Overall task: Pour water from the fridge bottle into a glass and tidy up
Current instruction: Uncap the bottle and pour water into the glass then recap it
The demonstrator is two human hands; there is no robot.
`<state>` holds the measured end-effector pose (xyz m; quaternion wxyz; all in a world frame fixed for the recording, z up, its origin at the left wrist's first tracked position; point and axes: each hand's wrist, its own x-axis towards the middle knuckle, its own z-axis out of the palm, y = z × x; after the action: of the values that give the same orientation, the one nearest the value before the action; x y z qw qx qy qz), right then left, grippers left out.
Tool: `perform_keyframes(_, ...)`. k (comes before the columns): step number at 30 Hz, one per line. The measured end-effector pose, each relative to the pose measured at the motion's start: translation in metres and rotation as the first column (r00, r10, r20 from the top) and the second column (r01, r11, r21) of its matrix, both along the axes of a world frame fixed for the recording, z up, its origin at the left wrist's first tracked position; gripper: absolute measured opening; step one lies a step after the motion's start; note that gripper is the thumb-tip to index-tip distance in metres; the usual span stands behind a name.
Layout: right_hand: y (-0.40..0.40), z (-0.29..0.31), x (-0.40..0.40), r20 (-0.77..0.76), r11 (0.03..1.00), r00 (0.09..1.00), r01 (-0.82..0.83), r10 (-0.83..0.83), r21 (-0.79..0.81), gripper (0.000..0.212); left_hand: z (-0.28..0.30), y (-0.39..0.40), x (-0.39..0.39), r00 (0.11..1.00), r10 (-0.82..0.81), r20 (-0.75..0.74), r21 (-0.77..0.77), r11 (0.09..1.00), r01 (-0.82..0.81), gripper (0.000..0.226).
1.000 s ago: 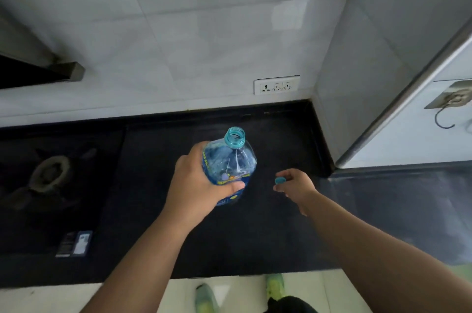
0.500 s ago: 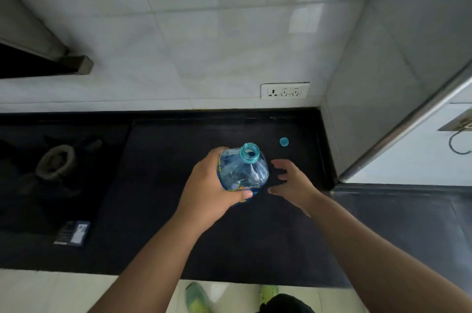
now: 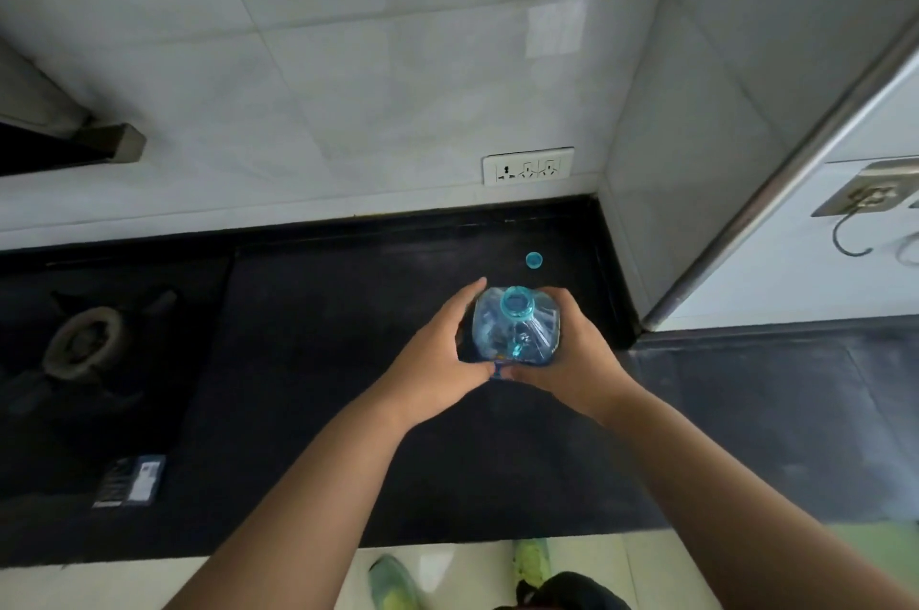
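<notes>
Black counter runs along the tiled wall and ends at its right rear corner, where a white side wall closes it off. Stove burner sits toward the counter's left end; a small dark packet lies near the front edge on that side. Wall socket sits above the rear edge.

The bottle stands upright toward the right end of the counter, roughly midway between the front and rear edges. Its mouth is uncapped and faces straight up at us. No glass in view anywhere.

Cap lies loose on the counter behind the bottle, near the right rear corner and apart from both hands.

Our left hand wraps the bottle's left side, fingers curled around it. Our right hand clasps the right side the same way, and the thumbs meet at the near face. Both forearms reach in from the front edge, converging on it.

Risks, as we judge them:
- Thin clear plastic, open neck: a hard squeeze could push water out the top.
- Lifting it off level with nothing to pour into would wet the counter.
- The small cap could be knocked off toward the corner.
</notes>
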<state>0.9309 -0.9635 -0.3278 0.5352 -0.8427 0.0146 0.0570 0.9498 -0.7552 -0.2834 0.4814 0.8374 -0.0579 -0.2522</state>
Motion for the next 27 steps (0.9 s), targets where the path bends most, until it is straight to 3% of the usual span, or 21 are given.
perform_keyframes(2,-0.001,-0.011,-0.007,-0.04,0.996,0.995,0.089,-0.089,0.014,0.092,-0.014,0.013,0.002,0.999,0.05,0.014,0.081,0.995,-0.051,0.091)
perform_keyframes(6,0.001,-0.035,-0.015,-0.116,0.979,0.974,0.2,-0.195,0.035,0.088,-0.053,0.044,0.004,0.953,0.302,0.025,0.258,0.919,-0.298,0.065)
perform_keyframes(13,0.01,-0.072,-0.025,-0.218,0.962,0.941,0.272,-0.26,0.025,0.084,-0.119,0.074,-0.011,0.917,0.341,-0.205,0.484,0.85,-0.208,0.061)
perform_keyframes(17,0.011,-0.082,-0.035,-0.216,0.961,0.939,0.277,-0.267,0.018,0.086,-0.137,0.076,-0.013,0.897,0.363,-0.253,0.465,0.858,-0.216,0.044)
perform_keyframes(21,0.011,-0.084,-0.038,-0.235,0.965,0.938,0.261,-0.254,-0.004,0.089,-0.144,0.067,-0.015,0.835,0.433,-0.338,0.331,0.886,-0.326,0.022)
perform_keyframes(25,0.008,-0.085,-0.038,-0.24,0.974,0.944,0.222,-0.227,-0.047,0.093,-0.155,0.061,-0.015,0.716,0.538,-0.445,0.205,0.839,-0.503,0.016)
perform_keyframes(27,0.007,-0.084,-0.037,-0.233,0.978,0.95,0.203,-0.21,-0.055,0.095,-0.16,0.061,-0.017,0.709,0.527,-0.469,0.191,0.844,-0.501,0.02)
